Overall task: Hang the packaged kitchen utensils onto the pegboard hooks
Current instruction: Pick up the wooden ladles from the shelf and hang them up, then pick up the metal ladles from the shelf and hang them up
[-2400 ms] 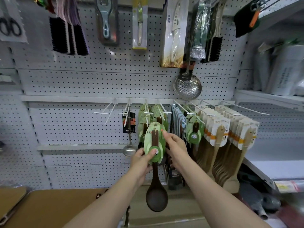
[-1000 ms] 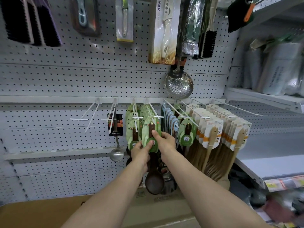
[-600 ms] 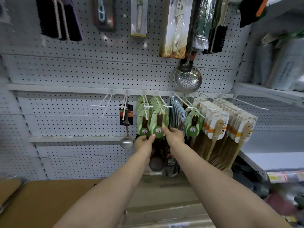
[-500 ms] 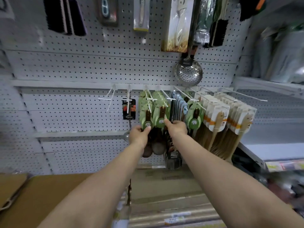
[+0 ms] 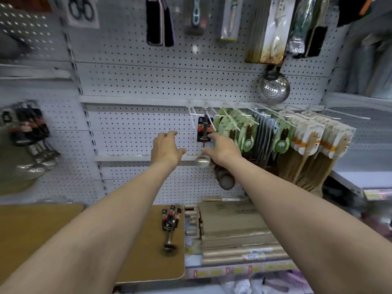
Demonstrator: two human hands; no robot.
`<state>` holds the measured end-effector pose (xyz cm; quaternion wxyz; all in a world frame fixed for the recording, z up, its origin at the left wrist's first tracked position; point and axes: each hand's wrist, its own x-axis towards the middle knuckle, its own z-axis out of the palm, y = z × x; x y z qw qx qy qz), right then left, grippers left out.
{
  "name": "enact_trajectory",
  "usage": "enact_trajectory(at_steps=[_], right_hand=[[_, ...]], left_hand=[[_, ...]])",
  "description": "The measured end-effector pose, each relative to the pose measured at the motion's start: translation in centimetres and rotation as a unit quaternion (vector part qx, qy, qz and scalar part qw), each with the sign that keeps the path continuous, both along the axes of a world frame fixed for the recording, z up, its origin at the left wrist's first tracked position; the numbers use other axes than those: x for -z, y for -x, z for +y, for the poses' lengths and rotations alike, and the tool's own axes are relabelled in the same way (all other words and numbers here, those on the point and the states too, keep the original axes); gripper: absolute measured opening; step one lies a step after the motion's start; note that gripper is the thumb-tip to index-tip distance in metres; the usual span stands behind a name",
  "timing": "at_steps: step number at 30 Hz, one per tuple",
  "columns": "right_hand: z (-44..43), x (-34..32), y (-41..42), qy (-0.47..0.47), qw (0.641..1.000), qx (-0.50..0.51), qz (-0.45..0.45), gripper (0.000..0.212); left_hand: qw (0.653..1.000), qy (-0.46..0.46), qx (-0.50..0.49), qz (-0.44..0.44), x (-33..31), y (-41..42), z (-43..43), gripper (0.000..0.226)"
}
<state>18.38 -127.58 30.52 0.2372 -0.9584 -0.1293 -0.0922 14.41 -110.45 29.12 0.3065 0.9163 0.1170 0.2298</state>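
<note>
Our fingers [image 5: 168, 135] are loosely spread and hold nothing. The left hand [image 5: 167, 148] hangs in front of the bare pegboard [image 5: 131, 136]. The right hand [image 5: 223, 149] is just beside the one packaged ladle [image 5: 204, 132] already hung. Its fingertips are close to the black-and-red card, though we cannot tell whether they touch it. The ones left to hang, a small bundle of ladles [image 5: 169, 224] on the same kind of card, lie below us on the brown bench [image 5: 63, 230], well apart from both hands. Left of the hung ladle stands an empty white hook [image 5: 191, 116]. To its right the hooks are crowded with green-carded wooden spoons [image 5: 241, 132].

We judge the next move to be a reach down for another ladle, and that is where trouble could start. The bundle lies stacked near the bench's right edge, so a hasty pinch may lift two cards at once or drag the rest over the side. On the way back up, the hook is thin and juts toward us. If we miss the card's hole, we may press the card against the tip and crease it. The hung ladle dangles on a long handle, so a knock from our right wrist could set it rocking or slide it off. The view is smeared, so we cannot make out the holes in the cards.
</note>
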Motion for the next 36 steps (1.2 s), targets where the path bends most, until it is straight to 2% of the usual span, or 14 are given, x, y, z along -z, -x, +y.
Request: enact_trajectory(at_steps=[9,18,22,27,30,33,36], right_hand=[[7.3,0.4,2.6,0.034,0.999,-0.023,-0.024,0.066],[11.4,5.9,-1.5,0.027,0.998,-0.024,0.055,0.064],[12.6,11.1,-4.6,0.034,0.993,-0.032,0.109,0.063],[13.8,19.8,-9.3,0.033,0.976,-0.031,0.214,0.061],[13.8,24.8,-11.8,0.039,0.960,-0.019,0.277,0.056],[13.9,29.9,-13.5,0.042,0.940,-0.008,0.337,0.038],[13.9,36.6,-15.3,-0.007,0.919,0.028,0.393,0.042]], left_hand=[[0.999,-0.045,-0.006,0.009,0.2,2.8,6.1,0.058],[0.997,-0.031,-0.019,0.073,5.6,-0.7,10.4,0.056],[0.990,-0.014,-0.040,0.137,10.5,-3.3,11.9,0.057],[0.973,0.070,-0.049,0.214,19.2,-7.7,13.6,0.057],[0.954,0.142,-0.055,0.259,24.7,-9.7,14.1,0.054],[0.931,0.189,-0.064,0.306,30.1,-10.9,14.5,0.055],[0.908,0.230,-0.079,0.342,35.1,-11.4,14.7,0.058]])
